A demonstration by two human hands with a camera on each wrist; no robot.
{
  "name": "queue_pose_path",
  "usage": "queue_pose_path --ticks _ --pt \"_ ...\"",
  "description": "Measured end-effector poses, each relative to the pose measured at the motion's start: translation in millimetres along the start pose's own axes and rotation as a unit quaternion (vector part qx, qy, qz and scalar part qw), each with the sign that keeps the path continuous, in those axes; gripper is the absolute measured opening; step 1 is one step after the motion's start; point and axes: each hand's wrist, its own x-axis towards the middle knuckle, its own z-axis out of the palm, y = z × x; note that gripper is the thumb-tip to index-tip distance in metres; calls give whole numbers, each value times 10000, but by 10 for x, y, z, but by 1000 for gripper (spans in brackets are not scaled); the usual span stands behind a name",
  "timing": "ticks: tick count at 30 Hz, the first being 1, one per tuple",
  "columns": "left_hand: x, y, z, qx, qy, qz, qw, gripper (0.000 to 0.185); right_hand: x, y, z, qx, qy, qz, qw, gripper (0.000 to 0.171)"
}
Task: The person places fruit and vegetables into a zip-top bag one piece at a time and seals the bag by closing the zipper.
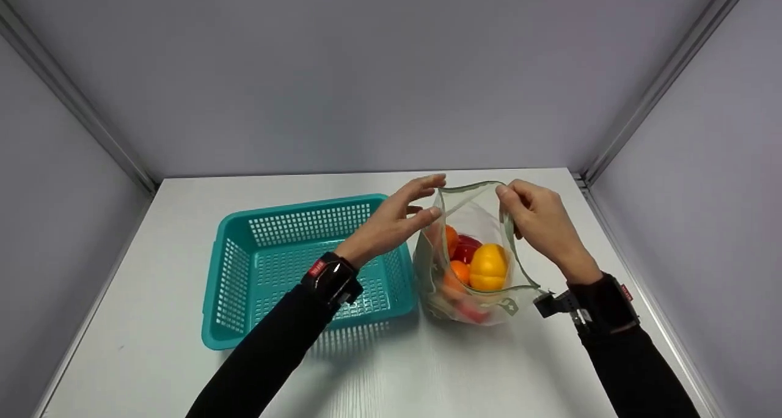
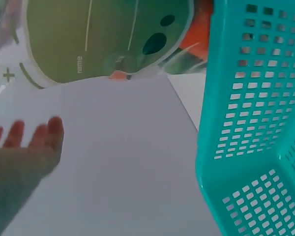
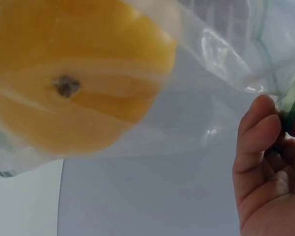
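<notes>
A clear zip bag (image 1: 430, 293) with a green rim stands with its mouth open, right of the basket. Inside it are a yellow, fruit-like piece (image 1: 489, 266), orange round ones (image 1: 459, 272) and a dark red shiny one (image 1: 465, 248). My right hand (image 1: 540, 219) pinches the bag's right rim between thumb and fingers, as the right wrist view also shows. My left hand (image 1: 391, 225) is at the left rim, fingers extended and thumb apart. In the left wrist view that hand's fingers (image 2: 51, 137) are loose, near the bag's green print (image 2: 108, 34).
Left of the bag sits a teal perforated basket (image 1: 223, 283), partly behind my left forearm. Both are on a white table (image 1: 153, 296). Grey panels (image 1: 366, 88) stand behind the table and along both sides.
</notes>
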Motion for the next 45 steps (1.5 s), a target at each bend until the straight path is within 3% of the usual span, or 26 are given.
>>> queue_pose_path --ticks 2,6,9,12,17,21,24,27,33,41,45 --pt "62 8 16 -81 -67 -20 9999 44 -23 -3 12 53 32 33 10000 38" --pt "132 9 72 -257 361 30 9990 19 -112 -1 3 329 12 111 9994 33" --pt "111 -19 85 -433 743 15 9963 11 -283 60 -28 1025 31 266 9944 35" --pt "67 -59 70 -532 1075 9 9928 10 -547 183 -48 1897 232 240 9813 45" --pt "38 -90 28 -548 1437 126 9880 11 -1000 383 42 2518 345 -540 9657 55" --pt "36 -97 24 -513 1649 89 9849 12 -1217 481 161 2301 410 -1193 9650 38" --pt "20 -102 29 -493 1742 63 9835 13 -1293 534 226 1966 551 -1329 9699 47" --pt "0 -109 31 -521 1780 57 9826 13 -1342 567 248 1780 579 -1143 9757 41" --pt "-63 -142 -29 -945 1868 114 9778 11 -1350 552 197 1673 745 -356 9824 19" --pt "-227 -189 -133 -1001 2013 175 9743 11 -1103 541 80 1424 1792 36 9735 7" --pt "-308 -182 -168 -924 2062 173 9740 11 -893 543 41 1305 2051 92 9700 9"
